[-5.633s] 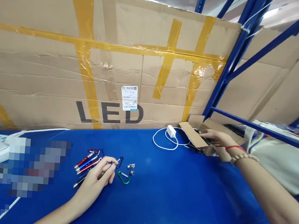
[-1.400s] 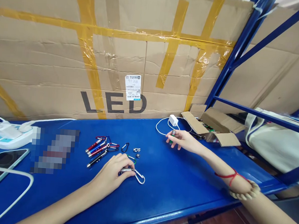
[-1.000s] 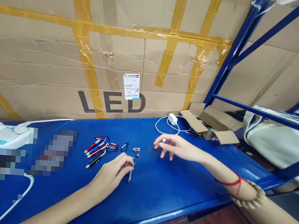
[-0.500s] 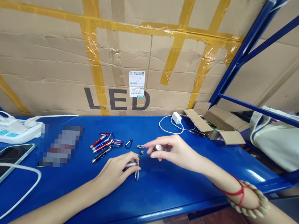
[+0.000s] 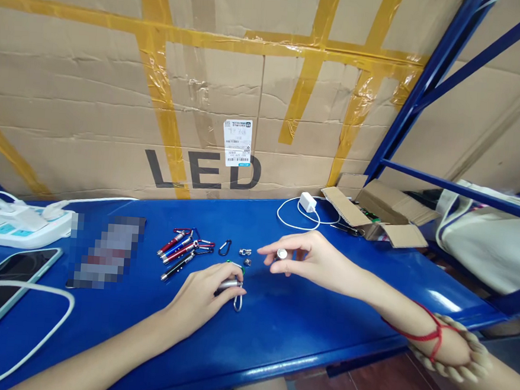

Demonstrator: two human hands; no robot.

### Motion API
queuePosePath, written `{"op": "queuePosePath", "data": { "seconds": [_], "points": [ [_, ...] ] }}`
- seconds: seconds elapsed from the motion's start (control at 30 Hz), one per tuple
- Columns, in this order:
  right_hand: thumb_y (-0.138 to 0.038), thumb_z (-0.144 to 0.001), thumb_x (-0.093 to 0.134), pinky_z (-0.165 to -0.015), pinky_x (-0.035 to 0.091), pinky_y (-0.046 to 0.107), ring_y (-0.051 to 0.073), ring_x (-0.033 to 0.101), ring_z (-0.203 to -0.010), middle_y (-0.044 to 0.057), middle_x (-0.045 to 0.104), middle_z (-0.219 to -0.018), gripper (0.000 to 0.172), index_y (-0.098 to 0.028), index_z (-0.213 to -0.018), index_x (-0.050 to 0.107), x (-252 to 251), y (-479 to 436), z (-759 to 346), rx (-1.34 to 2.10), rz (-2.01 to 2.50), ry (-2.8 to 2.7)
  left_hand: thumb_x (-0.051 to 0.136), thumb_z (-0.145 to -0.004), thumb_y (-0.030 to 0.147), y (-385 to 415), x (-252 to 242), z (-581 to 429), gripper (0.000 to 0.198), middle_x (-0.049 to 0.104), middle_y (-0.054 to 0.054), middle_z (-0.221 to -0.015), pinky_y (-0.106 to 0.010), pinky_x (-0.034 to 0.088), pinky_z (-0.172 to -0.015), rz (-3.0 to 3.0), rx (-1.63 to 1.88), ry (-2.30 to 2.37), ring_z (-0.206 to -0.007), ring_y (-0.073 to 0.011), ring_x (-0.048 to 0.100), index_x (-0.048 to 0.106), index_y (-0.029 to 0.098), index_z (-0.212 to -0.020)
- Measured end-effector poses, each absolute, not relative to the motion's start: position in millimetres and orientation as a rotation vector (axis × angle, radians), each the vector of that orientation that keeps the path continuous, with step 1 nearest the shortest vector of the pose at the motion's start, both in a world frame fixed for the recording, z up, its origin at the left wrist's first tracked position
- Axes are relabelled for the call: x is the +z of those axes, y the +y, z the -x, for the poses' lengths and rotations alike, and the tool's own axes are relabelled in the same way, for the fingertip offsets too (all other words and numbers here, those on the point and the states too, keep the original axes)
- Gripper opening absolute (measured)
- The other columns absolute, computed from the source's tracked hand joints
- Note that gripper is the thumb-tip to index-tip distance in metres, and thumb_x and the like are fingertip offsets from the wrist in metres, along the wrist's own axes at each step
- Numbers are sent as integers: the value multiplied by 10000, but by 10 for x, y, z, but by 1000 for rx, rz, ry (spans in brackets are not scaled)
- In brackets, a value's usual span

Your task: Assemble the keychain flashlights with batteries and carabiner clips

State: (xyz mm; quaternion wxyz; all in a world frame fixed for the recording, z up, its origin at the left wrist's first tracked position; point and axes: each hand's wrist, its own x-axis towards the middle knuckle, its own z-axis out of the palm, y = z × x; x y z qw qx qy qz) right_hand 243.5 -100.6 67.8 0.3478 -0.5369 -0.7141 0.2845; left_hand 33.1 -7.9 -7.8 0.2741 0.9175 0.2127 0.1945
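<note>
My left hand [image 5: 202, 289] rests low over the table, its fingers closed on a small silver flashlight [image 5: 228, 284]. A silver carabiner [image 5: 237, 303] hangs out beside the thumb, and a green carabiner [image 5: 239, 266] pokes out past the fingers. In the air to the right, my right hand [image 5: 315, 259] pinches a short silver metal tube [image 5: 281, 254], its round end facing me. Between the hands, a small metal clasp [image 5: 245, 251] and a small metal piece [image 5: 247, 262] lie on the table. A dark carabiner [image 5: 225, 248] is just left of them.
Several red, blue and black pen lights [image 5: 180, 253] with carabiners lie at left. Farther left are a blurred dark pack [image 5: 107, 249], a phone [image 5: 12, 296] and a white power strip [image 5: 39, 230]. A charger [image 5: 307, 202] and an open cardboard box [image 5: 402, 236] stand at back right.
My right hand has moved slightly right with the metal tube, away from the small metal clasp. My left hand stays nearly where it was, still holding the flashlight.
</note>
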Motion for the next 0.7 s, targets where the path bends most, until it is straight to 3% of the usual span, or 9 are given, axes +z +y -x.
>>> {"op": "queuePosePath", "data": {
  "seconds": [0.2,0.3,0.43,0.53,0.6,0.7],
  "points": [
    [-455,-922,373,-421,423,168,93,635,-558,74,694,-901,376,-167,-1082,555,633,-945,-2507,1053,1358,-1670,550,-858,296,-63,-91,-340,54,630,46,-885,-209,427,-713,-2456,518,600,-786,-129,603,541,247,-879],
    [-491,-937,274,-424,442,185,109,642,-550,66,696,-871,423,-181,-1071,529,651,-862,-2768,821,1627,-1629,542,-860,296,-58,-104,-342,51,626,45,-878,-211,427,-712,-2451,500,588,-772,-128,601,539,246,-867],
    [-462,-926,333,-528,474,236,129,625,-594,58,679,-895,374,-197,-1049,566,686,-777,-3455,282,2064,-1394,531,-861,302,-54,-125,-351,60,623,40,-863,-208,430,-691,-2447,492,567,-740,-124,593,532,243,-862],
    [-404,-931,355,-693,476,334,229,613,-861,104,649,-944,342,-171,-1065,568,672,-796,-4039,-54,2312,-1084,522,-860,310,-55,-127,-363,73,624,35,-844,-206,435,-673,-2461,503,540,-715,-123,587,530,238,-856],
    [-373,-936,376,-784,459,403,254,571,-968,129,618,-1019,322,-150,-1053,577,639,-832,-4356,-168,2439,-919,517,-859,316,-55,-121,-368,81,626,31,-838,-207,440,-673,-2469,510,528,-715,-126,587,533,236,-853],
    [-331,-896,512,-826,478,408,196,572,-966,80,567,-1124,288,-148,-1116,546,594,-865,-4654,-186,2561,-816,521,-855,313,-52,-107,-372,79,625,33,-816,-202,441,-666,-2459,518,528,-707,-125,585,535,235,-846]
  ]
}}
